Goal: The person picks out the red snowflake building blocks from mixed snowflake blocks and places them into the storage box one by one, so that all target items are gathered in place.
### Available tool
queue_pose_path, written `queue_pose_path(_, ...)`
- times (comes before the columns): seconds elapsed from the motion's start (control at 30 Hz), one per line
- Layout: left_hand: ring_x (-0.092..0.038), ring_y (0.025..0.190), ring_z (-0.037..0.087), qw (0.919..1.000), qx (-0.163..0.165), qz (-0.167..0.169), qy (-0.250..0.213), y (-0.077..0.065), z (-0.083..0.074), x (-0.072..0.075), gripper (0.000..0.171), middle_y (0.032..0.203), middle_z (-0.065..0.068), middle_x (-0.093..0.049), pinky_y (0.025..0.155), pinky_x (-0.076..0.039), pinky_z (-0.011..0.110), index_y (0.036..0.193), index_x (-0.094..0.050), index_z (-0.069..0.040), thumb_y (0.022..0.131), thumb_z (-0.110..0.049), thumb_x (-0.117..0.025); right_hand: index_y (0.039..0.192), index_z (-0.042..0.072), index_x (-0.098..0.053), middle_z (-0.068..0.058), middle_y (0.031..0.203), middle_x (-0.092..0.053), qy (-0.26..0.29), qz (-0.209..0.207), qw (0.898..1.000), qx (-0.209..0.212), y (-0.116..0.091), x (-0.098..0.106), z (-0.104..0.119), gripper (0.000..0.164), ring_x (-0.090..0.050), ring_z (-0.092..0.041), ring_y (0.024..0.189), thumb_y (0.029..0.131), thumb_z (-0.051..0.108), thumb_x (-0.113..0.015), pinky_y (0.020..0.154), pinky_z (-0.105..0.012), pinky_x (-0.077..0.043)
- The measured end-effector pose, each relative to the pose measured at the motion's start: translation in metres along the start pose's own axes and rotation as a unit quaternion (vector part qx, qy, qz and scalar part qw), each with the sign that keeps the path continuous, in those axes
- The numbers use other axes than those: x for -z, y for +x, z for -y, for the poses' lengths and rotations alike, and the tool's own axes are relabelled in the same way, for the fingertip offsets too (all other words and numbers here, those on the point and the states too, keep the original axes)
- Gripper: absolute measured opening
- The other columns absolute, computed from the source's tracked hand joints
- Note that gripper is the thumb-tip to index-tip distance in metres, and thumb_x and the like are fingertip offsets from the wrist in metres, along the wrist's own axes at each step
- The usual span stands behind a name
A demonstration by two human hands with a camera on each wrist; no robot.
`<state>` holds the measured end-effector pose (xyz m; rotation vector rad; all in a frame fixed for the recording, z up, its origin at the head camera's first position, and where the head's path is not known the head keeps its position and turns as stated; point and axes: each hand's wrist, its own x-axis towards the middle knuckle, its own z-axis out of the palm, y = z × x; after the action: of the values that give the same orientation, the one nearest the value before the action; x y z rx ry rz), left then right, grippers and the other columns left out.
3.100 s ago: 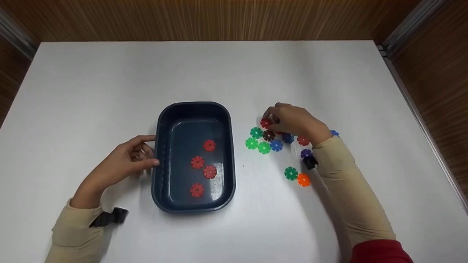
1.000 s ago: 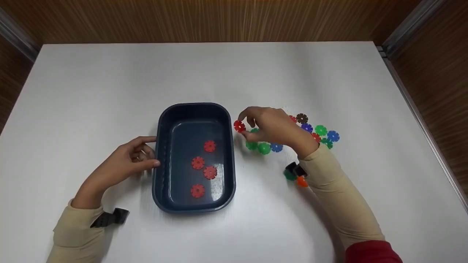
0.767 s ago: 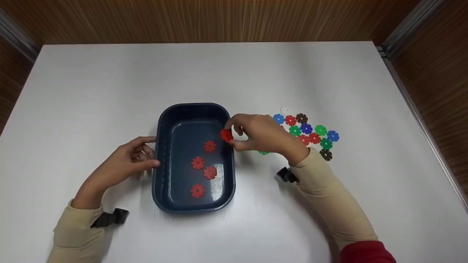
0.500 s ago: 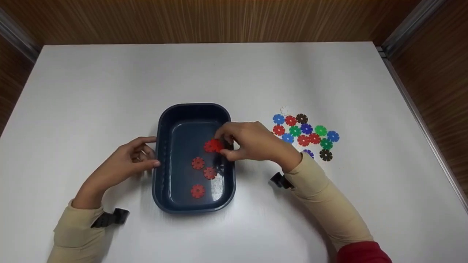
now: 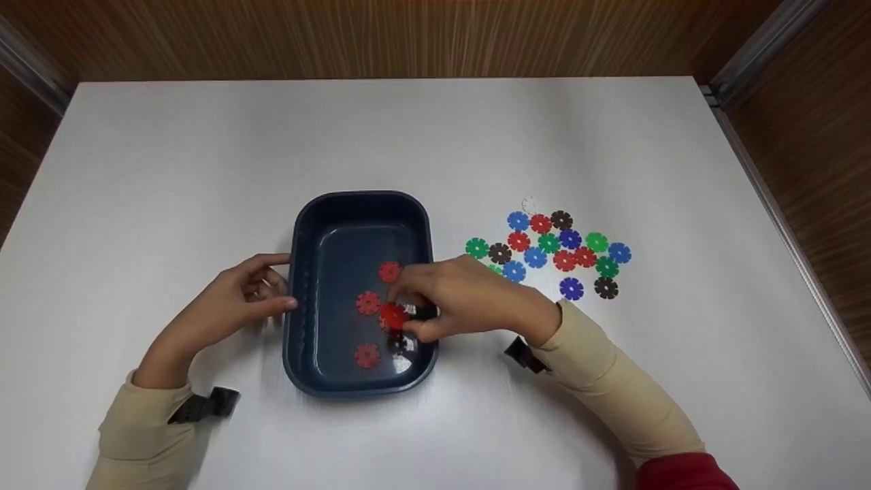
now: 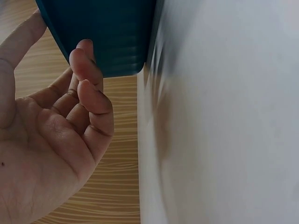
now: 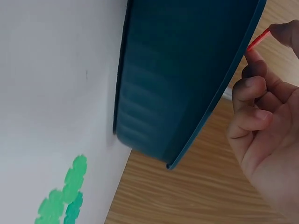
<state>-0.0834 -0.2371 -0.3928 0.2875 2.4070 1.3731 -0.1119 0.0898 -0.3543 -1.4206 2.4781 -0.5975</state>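
Head view. Dark blue tray (image 5: 343, 252) on white bench (image 5: 408, 136), slightly left of centre, long axis running from near edge toward far edge. At tray's left long edge: left hand (image 5: 224, 296), thumb and forefinger fairly straight, touching the rim, other fingers loosely bent. Across tray's right long edge: right hand (image 5: 463, 296), pinching a red disc (image 5: 393, 316) between thumb and forefinger. Held disc to the left of those fingertips, inside the rim, overlapping in view one of four red discs (image 5: 390, 272) in the tray; right hand much the nearer. Toward bench's right edge: mixed-colour discs (image 5: 548, 243).

Left wrist view. One fingertip at tray's rim; middle fingers bent, nothing in them.

Right wrist view. Held disc edge-on, slanted, just past the rim; round, so no long axis. Height above tray floor: cannot tell. Lower left, green discs (image 7: 74, 179) on bench.
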Motion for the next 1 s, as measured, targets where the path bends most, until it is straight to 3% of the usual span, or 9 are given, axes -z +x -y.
queue_pose_path(0.5, -0.059, 0.077, 0.004, 1.0000, -0.004, 0.001, -0.001, 0.000, 0.000, 0.000, 0.059, 0.096, 0.003, -0.057, 0.064, -0.047, 0.023, 0.140, -0.045, -0.003, 0.088, -0.018, -0.071, 0.117, 0.016, -0.068, 0.002, 0.081, -0.060, -0.039, 0.050, 0.998, 0.021, -0.013, -0.004, 0.010, 0.035, -0.049, -0.007, 0.064, 0.087, 0.035, -0.069, 0.051, -0.016, -0.031)
queue_pose_path(0.8, -0.058, 0.078, 0.004, 1.0000, 0.002, 0.004, -0.004, -0.001, -0.001, 0.000, 0.060, 0.097, 0.003, -0.056, 0.064, -0.046, 0.023, 0.141, -0.044, -0.004, 0.089, -0.019, -0.071, 0.119, 0.014, -0.065, 0.001, 0.086, -0.062, -0.015, 0.036, 0.999, 0.027, -0.018, -0.002, 0.003, 0.030, -0.053, -0.008, 0.067, 0.092, 0.028, -0.064, 0.054, -0.017, -0.034)
queue_pose_path(1.0, -0.058, 0.076, 0.005, 1.0000, 0.003, 0.004, -0.001, -0.001, -0.001, 0.000, 0.060, 0.098, 0.004, -0.056, 0.062, -0.046, 0.023, 0.141, -0.044, -0.004, 0.089, -0.019, -0.070, 0.118, 0.013, -0.065, -0.001, 0.095, -0.067, -0.012, 0.001, 1.000, -0.005, -0.025, 0.009, -0.009, 0.027, -0.056, -0.011, 0.069, 0.093, 0.022, -0.063, 0.059, -0.020, -0.043)
